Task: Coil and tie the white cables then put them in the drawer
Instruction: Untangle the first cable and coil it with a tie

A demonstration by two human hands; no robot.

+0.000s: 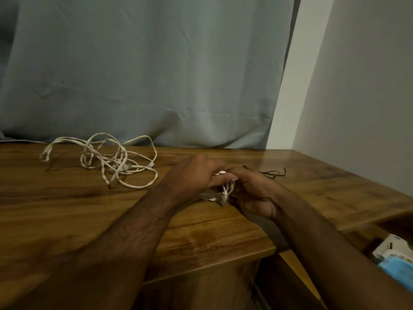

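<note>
Fingers: a small white cable bundle (220, 192) is pinched between the curled fingers of both hands; the left thumb is laid across its top, and the right fingers are wrapped round its right side.
Step in hand: judged to be the tying of a finished coil, since the loops are already gathered and held tight.
How to do it well: the loops should be kept pressed together by one hand while the tie is drawn round the middle by the other; if the pinch is relaxed, the coil is likely to spring open.
Tie supply: thin black ties (271, 172) are seen just beyond the bundle, to its right, apart from it.
Left hand (196, 173): held knuckles-up just left of the bundle, forearm slanted in from the lower left.
Right hand (252, 193): turned with its palm side toward the bundle, touching it; forearm entered from the lower right.
Second cable: a loose white cable (105, 162) is left uncoiled, well to the left of the bundle, on the wooden table (67, 209).
Drawer (366, 238): stands open below and right of the bundle, with boxes inside.
</note>
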